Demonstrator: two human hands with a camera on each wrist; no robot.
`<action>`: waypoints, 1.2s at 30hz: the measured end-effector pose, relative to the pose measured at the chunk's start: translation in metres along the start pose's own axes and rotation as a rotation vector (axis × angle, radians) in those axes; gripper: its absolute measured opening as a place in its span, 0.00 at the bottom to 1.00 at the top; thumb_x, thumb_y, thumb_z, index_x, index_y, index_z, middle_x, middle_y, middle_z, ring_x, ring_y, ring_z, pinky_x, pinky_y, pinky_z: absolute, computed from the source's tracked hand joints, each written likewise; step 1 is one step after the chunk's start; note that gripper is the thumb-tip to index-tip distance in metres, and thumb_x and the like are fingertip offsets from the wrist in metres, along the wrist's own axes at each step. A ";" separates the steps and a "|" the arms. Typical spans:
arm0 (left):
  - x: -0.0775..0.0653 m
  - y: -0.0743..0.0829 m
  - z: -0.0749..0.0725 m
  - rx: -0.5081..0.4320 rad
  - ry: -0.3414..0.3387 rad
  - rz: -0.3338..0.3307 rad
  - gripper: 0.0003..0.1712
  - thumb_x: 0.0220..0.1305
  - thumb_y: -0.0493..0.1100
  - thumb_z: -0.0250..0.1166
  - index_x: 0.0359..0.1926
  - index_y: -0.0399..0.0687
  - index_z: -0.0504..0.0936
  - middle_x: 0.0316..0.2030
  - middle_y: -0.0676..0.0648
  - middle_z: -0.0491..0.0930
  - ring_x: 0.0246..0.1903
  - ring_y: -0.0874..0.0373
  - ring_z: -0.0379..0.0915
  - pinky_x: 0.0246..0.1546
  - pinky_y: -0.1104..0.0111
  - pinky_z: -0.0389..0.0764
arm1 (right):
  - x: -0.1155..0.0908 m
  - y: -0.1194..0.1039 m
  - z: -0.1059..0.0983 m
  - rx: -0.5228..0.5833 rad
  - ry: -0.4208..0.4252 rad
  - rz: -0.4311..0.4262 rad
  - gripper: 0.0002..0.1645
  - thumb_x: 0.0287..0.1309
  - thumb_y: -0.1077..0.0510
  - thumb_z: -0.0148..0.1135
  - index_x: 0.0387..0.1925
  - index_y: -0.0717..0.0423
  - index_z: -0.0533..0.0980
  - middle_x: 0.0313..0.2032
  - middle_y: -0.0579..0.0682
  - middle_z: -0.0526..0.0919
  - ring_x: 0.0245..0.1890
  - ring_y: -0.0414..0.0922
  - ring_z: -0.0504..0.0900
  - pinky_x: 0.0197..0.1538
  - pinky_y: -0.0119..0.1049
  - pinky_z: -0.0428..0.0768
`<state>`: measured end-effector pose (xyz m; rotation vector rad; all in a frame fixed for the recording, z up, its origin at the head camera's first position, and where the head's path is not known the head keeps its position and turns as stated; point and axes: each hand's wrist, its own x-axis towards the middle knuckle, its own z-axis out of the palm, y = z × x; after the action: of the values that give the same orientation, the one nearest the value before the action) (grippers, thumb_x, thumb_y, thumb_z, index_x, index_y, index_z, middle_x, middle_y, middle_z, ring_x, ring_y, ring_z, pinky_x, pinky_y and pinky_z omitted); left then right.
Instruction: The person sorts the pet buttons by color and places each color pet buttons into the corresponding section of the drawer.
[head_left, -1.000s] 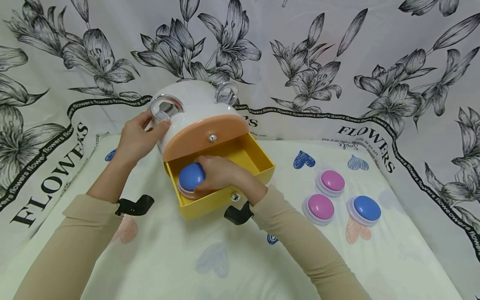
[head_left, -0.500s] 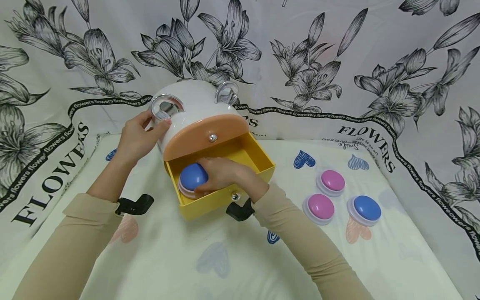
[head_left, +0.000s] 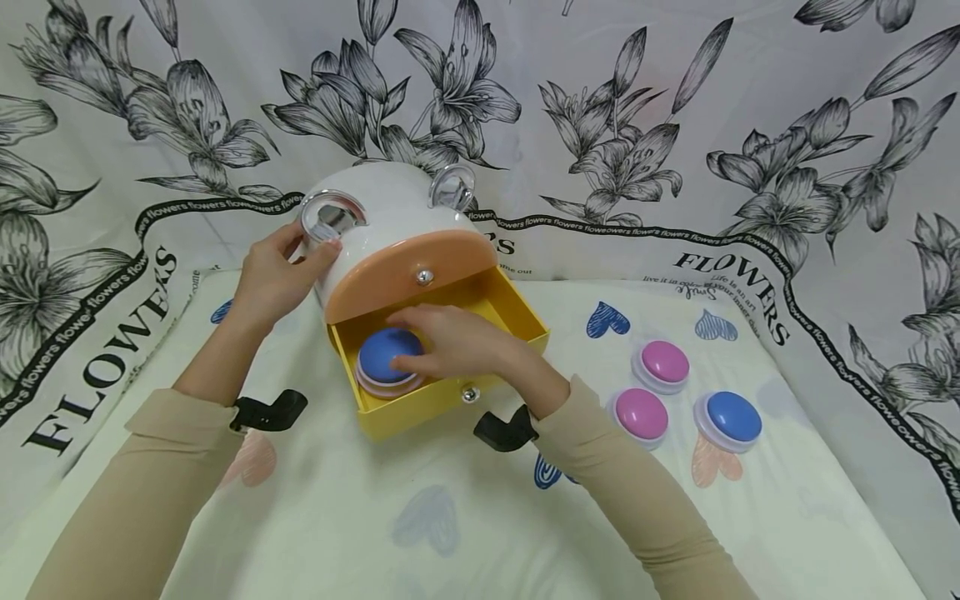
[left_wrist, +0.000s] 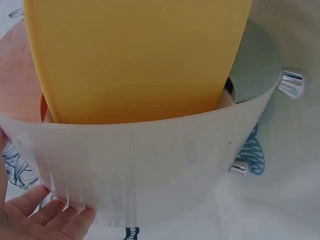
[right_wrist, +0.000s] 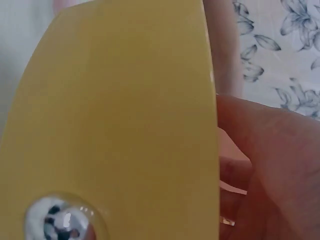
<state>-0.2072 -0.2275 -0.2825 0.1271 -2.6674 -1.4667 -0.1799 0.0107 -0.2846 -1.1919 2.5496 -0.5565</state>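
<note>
My right hand (head_left: 453, 340) is at the blue button (head_left: 381, 350) in the yellow drawer's (head_left: 528, 333) left end, thumb and fingers apart, unclamped; my left hand (head_left: 281, 273) grips the white cabinet (head_left: 390, 196), probably to steady it. Two pink buttons (head_left: 641, 412) and a second blue button (head_left: 735, 416) lie to its right on the cloth (head_left: 337, 533). Can't tell if my thumb touches; the drawer blocks the right wrist view.

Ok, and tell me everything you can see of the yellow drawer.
The yellow drawer is a smooth, plastic-looking, open-topped box with a round silver knob on its front wall. It stands pulled out of the white rounded cabinet, below the orange front, facing toward the lower right in the head view. A blue-domed button sits inside at its left end. The right hand reaches in over the front wall; whether it touches the drawer is unclear.
</note>
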 end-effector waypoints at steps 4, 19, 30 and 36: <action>0.000 0.000 0.000 0.000 0.000 0.001 0.44 0.59 0.65 0.54 0.71 0.51 0.53 0.71 0.49 0.48 0.70 0.53 0.41 0.63 0.54 0.62 | -0.010 0.000 -0.002 0.047 0.072 -0.019 0.31 0.58 0.46 0.60 0.60 0.53 0.67 0.57 0.47 0.74 0.57 0.41 0.71 0.60 0.29 0.71; -0.001 0.000 0.000 0.006 -0.003 0.006 0.44 0.59 0.66 0.53 0.70 0.51 0.53 0.71 0.49 0.48 0.70 0.52 0.41 0.62 0.52 0.62 | -0.053 0.017 -0.003 0.110 0.505 -0.132 0.21 0.54 0.55 0.64 0.51 0.54 0.74 0.48 0.46 0.79 0.51 0.40 0.75 0.56 0.31 0.73; -0.001 0.001 0.000 0.007 0.000 0.003 0.44 0.59 0.66 0.53 0.71 0.51 0.53 0.71 0.49 0.47 0.70 0.51 0.41 0.62 0.52 0.63 | -0.096 0.046 0.000 0.137 0.688 -0.040 0.28 0.53 0.60 0.65 0.56 0.55 0.70 0.54 0.48 0.76 0.57 0.43 0.72 0.58 0.40 0.74; 0.000 0.001 0.001 0.010 0.004 -0.007 0.44 0.59 0.66 0.53 0.71 0.52 0.53 0.71 0.49 0.47 0.70 0.52 0.41 0.62 0.52 0.63 | -0.123 0.075 0.009 0.155 0.741 0.070 0.31 0.52 0.62 0.66 0.58 0.52 0.69 0.57 0.47 0.73 0.57 0.44 0.71 0.57 0.43 0.75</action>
<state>-0.2073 -0.2262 -0.2827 0.1404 -2.6742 -1.4534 -0.1502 0.1480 -0.3167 -0.9517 3.0262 -1.3610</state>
